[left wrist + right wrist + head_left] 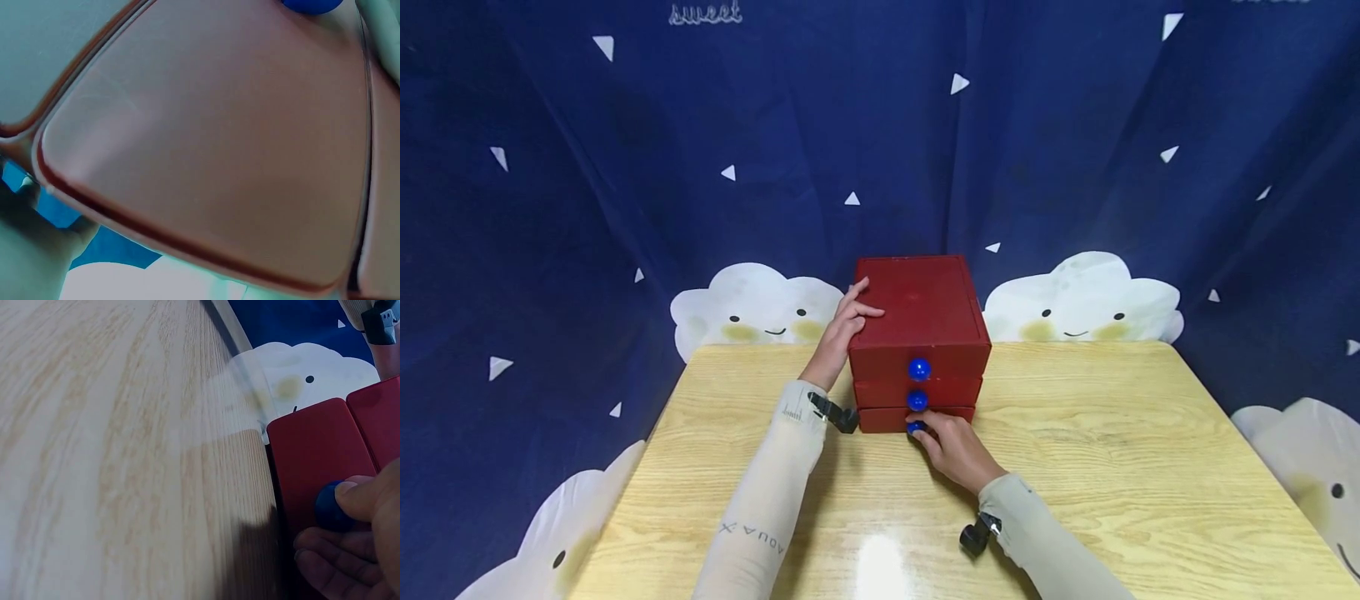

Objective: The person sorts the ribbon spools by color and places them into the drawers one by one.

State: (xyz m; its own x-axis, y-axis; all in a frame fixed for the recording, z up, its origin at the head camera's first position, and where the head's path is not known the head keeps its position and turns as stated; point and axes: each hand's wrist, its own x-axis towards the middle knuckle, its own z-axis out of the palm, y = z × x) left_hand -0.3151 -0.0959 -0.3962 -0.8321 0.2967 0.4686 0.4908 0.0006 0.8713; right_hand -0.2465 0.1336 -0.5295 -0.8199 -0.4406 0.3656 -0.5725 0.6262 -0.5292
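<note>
A red cabinet (917,304) with three stacked drawers stands on the table, a round blue knob on each drawer front. My left hand (842,329) rests on its upper left edge with the fingers extended over the top. In the left wrist view that hand (37,237) lies along the cabinet's side. Down at the bottom drawer (880,421), my right hand (957,450) pinches the lowest blue knob (330,507) between thumb and fingers. The middle knob (917,400) and top knob (919,369) are untouched. All three drawers look closed in the head view.
The light wooden table (1112,467) extends to both sides and in front of the cabinet. Behind it hangs a dark blue curtain (820,125) with white triangles and smiling clouds. A small black camera is strapped on each wrist.
</note>
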